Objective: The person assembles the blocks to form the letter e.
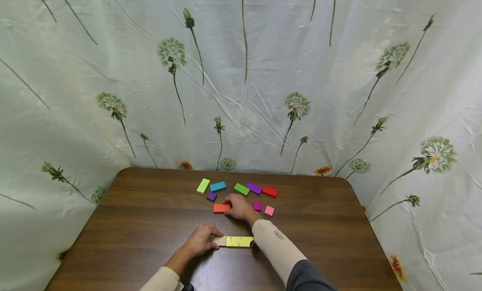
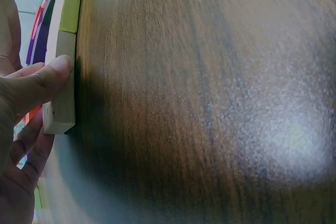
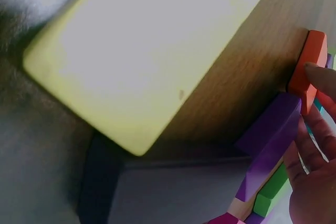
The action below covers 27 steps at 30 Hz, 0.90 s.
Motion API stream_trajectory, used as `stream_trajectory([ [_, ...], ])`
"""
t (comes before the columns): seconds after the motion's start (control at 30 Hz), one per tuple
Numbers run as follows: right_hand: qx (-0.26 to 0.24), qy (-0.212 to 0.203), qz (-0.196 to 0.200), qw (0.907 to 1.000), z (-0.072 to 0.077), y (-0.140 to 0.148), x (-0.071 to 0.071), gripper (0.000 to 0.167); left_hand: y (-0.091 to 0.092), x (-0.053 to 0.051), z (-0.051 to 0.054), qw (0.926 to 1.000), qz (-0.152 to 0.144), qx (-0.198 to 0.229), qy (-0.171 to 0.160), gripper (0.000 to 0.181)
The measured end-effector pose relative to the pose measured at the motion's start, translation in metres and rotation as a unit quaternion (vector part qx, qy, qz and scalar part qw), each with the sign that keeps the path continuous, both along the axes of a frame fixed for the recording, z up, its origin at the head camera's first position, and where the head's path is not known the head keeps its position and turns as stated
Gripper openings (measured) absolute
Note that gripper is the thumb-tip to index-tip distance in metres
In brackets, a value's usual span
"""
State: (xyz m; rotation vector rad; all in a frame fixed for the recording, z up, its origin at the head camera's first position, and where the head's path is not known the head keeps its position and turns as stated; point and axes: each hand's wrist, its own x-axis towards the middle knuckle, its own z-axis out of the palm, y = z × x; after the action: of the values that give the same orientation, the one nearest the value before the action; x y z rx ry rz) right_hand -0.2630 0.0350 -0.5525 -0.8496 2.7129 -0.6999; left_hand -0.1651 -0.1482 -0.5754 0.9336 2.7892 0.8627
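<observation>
My left hand (image 1: 201, 239) pinches the plain wooden block (image 1: 221, 241), with the thumb on its near side in the left wrist view. End to end with that block lies a yellow block (image 1: 239, 241), which fills much of the right wrist view (image 3: 147, 61). Farther back, my right hand (image 1: 239, 206) pinches the right end of an orange block (image 1: 220, 208) between thumb and fingers. The orange block (image 3: 311, 66) appears at the right in the right wrist view. Magenta (image 1: 257, 206) and pink (image 1: 269, 211) blocks lie right of this hand.
Behind the hands on the brown table (image 1: 150, 211) lie lime (image 1: 203, 186), blue (image 1: 217, 186), dark purple (image 1: 211, 197), green (image 1: 241, 189), purple (image 1: 254, 188) and red (image 1: 270, 191) blocks. A dandelion-print curtain (image 1: 244, 103) hangs along the table's back edge.
</observation>
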Motion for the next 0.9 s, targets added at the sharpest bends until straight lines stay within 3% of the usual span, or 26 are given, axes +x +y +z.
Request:
stream_trajectory([
  [0.9, -0.044, -0.048, -0.039, 0.9971, -0.006, 0.0082, 0.0033, 0.026, 0.0005, 0.0009, 0.005, 1.0, 0.002, -0.007, -0.005, 0.031],
])
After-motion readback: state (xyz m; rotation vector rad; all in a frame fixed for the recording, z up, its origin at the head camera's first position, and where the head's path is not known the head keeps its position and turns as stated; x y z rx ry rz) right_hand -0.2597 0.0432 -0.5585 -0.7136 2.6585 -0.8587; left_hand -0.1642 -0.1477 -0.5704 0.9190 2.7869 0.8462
